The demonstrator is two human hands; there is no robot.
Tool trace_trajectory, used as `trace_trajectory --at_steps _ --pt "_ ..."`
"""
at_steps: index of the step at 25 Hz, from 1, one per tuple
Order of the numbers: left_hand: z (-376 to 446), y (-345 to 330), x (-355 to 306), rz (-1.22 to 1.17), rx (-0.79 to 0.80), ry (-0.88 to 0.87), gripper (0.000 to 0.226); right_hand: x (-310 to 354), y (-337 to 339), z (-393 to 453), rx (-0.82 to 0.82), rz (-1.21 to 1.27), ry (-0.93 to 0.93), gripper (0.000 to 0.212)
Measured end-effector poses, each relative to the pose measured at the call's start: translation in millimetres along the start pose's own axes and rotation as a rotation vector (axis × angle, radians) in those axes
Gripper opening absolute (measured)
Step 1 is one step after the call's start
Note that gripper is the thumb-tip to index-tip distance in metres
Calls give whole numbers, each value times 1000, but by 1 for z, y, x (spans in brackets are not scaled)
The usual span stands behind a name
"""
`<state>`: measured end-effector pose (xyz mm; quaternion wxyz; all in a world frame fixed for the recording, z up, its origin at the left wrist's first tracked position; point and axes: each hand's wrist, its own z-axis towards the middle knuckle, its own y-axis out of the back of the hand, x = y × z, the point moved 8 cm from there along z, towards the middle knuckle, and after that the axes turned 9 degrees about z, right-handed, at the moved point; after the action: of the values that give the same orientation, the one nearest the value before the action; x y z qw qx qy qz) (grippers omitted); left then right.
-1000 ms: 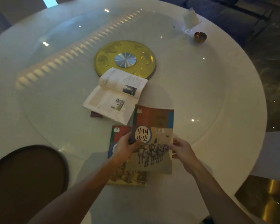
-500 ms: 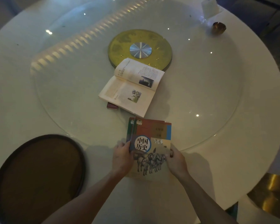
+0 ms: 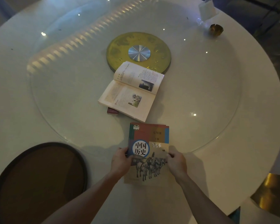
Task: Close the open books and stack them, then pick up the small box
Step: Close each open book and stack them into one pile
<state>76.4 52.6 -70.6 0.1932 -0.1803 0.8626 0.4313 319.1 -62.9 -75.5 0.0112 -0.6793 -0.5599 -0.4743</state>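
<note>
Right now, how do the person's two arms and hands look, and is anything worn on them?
Both forearms are bare up to the frame's edge: no sleeves show. The left hand and the right hand wear no gloves. No watch, bracelet or ring can be made out, though the dim light may hide small things.

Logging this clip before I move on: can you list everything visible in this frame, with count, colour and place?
closed history textbooks: two stacked, red, blue and tan covers, near table edge
open book: one, white pages, table centre, overlapping the disc's near edge
small box: one, dark red, partly hidden under the open book's left corner
round table: one, white, with a glass turntable
gold disc: one, silver hub, centre
brown tray: one, dark rim, near left
small gold bowl: one, far right
clear card stand: one, far right
left hand: on the stack's left edge
right hand: on its right edge
</note>
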Motion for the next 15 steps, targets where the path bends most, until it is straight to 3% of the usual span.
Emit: trace_trajectory --at_steps 5,10,13,15 --pt "7 6 19 -116 -4 91 32 3 -16 6 36 -11 -12 25" --pt "16 41 30 -128 -35 167 42 36 -31 12 160 -102 33 34" --pt "42 71 14 -239 -145 186 61 84 -11 44 72 -174 127 27" --pt "66 85 -4 -405 -162 207 63 124 -4 78 105 -57 161 21"
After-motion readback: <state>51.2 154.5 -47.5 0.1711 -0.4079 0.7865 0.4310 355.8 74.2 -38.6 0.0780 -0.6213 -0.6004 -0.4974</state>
